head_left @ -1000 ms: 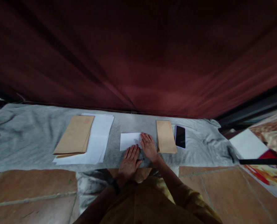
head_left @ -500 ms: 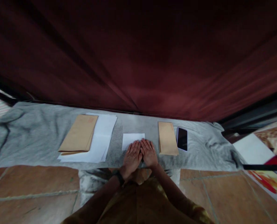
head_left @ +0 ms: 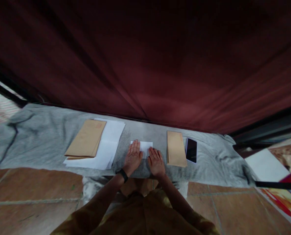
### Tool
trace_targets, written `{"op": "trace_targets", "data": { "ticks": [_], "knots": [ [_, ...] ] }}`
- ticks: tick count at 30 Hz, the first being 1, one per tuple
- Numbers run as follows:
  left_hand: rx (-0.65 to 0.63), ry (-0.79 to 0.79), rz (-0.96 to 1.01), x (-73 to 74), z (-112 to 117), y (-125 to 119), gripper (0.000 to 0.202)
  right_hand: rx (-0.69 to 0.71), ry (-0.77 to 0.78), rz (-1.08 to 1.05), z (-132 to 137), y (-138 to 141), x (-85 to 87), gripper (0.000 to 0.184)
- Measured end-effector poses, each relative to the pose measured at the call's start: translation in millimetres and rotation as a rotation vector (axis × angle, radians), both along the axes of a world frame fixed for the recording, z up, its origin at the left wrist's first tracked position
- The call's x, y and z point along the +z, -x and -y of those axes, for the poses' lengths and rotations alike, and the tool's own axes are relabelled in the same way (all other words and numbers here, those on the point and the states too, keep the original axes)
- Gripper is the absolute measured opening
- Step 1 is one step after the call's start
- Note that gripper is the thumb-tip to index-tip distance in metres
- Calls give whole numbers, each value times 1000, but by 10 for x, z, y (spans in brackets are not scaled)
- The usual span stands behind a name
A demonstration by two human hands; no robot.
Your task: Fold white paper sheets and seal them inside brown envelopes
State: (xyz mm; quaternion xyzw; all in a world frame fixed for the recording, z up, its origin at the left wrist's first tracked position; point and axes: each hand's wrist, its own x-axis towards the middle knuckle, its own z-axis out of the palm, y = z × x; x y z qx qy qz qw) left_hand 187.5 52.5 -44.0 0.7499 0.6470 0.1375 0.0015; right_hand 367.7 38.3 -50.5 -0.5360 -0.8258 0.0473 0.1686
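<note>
A small white sheet of paper point(head_left: 146, 146), perhaps folded, lies flat on the grey cloth point(head_left: 145, 130) in front of me. My left hand point(head_left: 133, 158) rests flat over its left part, fingers stretched out and pointing away from me. On its right edge lie the fingers of my right hand point(head_left: 156, 161), also flat and extended. A gap separates the two hands, and the paper shows between them. Neither hand grips anything. The parts of the paper beneath the hands are hidden.
At the left, brown envelopes point(head_left: 88, 138) lie on larger white sheets point(head_left: 111, 137). To the right are more brown envelopes point(head_left: 176, 148) and a phone point(head_left: 191, 150). A dark red curtain point(head_left: 145, 81) hangs behind the cloth-covered surface. Tiled floor point(head_left: 37, 186) shows below.
My left hand has slid left across the paper, away from my right hand, which stays at the right part. The hands were together before. The view has tilted slightly.
</note>
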Motion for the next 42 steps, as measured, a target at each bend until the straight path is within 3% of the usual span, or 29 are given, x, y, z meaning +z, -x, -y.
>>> {"op": "trace_targets", "data": {
  "ticks": [6, 13, 18, 25, 33, 42],
  "knots": [
    [61, -46, 2, -66, 360, 211, 63, -9, 2, 25, 9, 4, 9, 49],
    [-179, -98, -46, -112, 730, 440, 56, -5, -18, 10, 16, 2, 33, 48],
    [-251, -123, -38, -97, 678, 452, 56, 19, -41, -16, 32, 47, 49, 48],
    [-290, -133, -37, -143, 614, 342, 57, 261, -38, -24, 199, 250, 12, 49],
    [-322, -154, -50, -125, 663, 507, 63, 253, -44, -11, 272, 111, 66, 50],
    [-251, -115, -60, -46, 825, 678, 67, 142, -37, 24, 370, -186, 72, 51]
  ]
}}
